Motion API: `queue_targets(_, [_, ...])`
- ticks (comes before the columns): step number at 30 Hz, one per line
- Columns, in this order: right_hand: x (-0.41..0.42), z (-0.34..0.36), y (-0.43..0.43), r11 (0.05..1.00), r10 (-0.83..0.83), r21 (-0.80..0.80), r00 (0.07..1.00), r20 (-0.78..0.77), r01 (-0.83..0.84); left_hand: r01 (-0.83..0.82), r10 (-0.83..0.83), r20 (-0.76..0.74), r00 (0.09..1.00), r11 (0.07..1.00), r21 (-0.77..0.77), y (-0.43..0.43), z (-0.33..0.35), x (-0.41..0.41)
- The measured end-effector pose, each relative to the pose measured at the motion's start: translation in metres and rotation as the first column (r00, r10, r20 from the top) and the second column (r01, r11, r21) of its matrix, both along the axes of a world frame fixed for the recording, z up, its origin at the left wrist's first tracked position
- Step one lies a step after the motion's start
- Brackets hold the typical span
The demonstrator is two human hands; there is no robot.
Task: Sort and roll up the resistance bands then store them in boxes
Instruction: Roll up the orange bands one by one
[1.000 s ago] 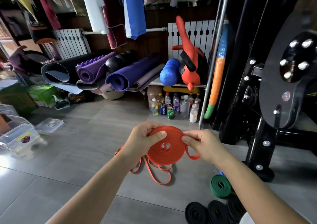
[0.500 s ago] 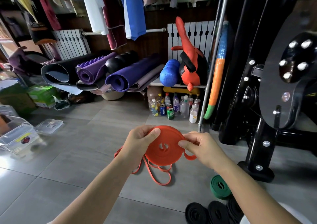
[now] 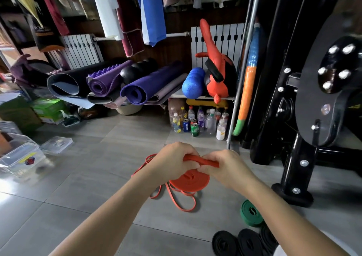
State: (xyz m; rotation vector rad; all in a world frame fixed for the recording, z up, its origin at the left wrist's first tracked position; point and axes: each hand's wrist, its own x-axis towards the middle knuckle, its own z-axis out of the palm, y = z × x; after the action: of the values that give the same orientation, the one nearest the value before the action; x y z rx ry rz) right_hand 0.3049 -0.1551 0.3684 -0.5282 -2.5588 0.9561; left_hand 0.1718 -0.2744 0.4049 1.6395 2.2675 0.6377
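Note:
Both hands hold an orange resistance band (image 3: 191, 181) above the floor, most of it wound into a flat coil. My left hand (image 3: 172, 162) grips the coil's left side and top. My right hand (image 3: 225, 169) pinches a flat stretch of the band that runs across the top of the coil. Loose orange loops trail down to the tiles below the coil. A rolled green band (image 3: 250, 213) lies on the floor at the right. Rolled black bands (image 3: 225, 243) lie beside each other at the bottom right. A clear plastic box (image 3: 21, 157) stands open at the far left.
A clear lid (image 3: 57, 144) lies on the tiles by the box. Rolled yoga mats (image 3: 135, 89) are stacked at the back, with bottles and cans (image 3: 197, 120) under a shelf. A black gym machine (image 3: 305, 118) with a round foot stands at the right.
The coil has tipped from facing me to lying nearly flat and lower. My right hand has drawn a stretch of band over its top, and both hands have closed in together.

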Motion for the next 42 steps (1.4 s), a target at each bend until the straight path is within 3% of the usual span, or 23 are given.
queue_targets(3, [0.003,-0.006,0.002,0.998,0.032,-0.055,0.999,-0.005,-0.033,-0.044,0.036,0.122,0.992,0.997,0.063,0.000,-0.005,-0.002])
queue_targets(7, [0.013,-0.015,0.000,0.998,0.046,0.039,0.999,-0.028,-0.045,-0.101,0.054,0.355,0.933,0.988,0.117,-0.004,-0.012,-0.001])
queue_targets(11, [0.019,-0.019,-0.003,0.999,0.027,-0.021,0.985,-0.168,-0.031,-0.177,0.097,0.538,0.837,0.979,0.099,-0.005,-0.013,-0.003])
queue_targets(16, [0.020,-0.019,-0.009,0.987,-0.115,0.056,0.911,-0.396,0.149,-0.256,0.114,0.683,0.721,0.960,0.110,-0.007,-0.009,-0.003])
queue_targets(21, [0.020,-0.021,-0.013,0.981,-0.061,0.165,0.973,-0.221,0.099,-0.336,0.105,0.803,0.587,0.934,0.123,-0.007,-0.012,-0.004])
queue_targets(26, [0.019,-0.016,-0.020,0.971,-0.154,0.161,0.976,-0.154,0.178,-0.366,0.109,0.852,0.512,0.925,0.102,-0.008,-0.014,-0.003])
queue_targets(33, [0.017,0.002,-0.047,0.949,-0.261,0.165,0.962,-0.079,0.270,-0.445,0.181,0.856,0.485,0.893,0.064,-0.018,-0.004,0.006])
queue_targets(39, [0.022,0.011,-0.065,0.841,-0.306,0.431,0.945,-0.117,0.326,-0.455,0.178,0.855,0.487,0.887,0.075,-0.038,0.007,0.020])
queue_targets(42, [0.021,0.020,-0.070,0.691,-0.342,0.615,0.922,-0.183,0.379,-0.455,0.171,0.850,0.498,0.886,0.088,-0.043,0.015,0.024])
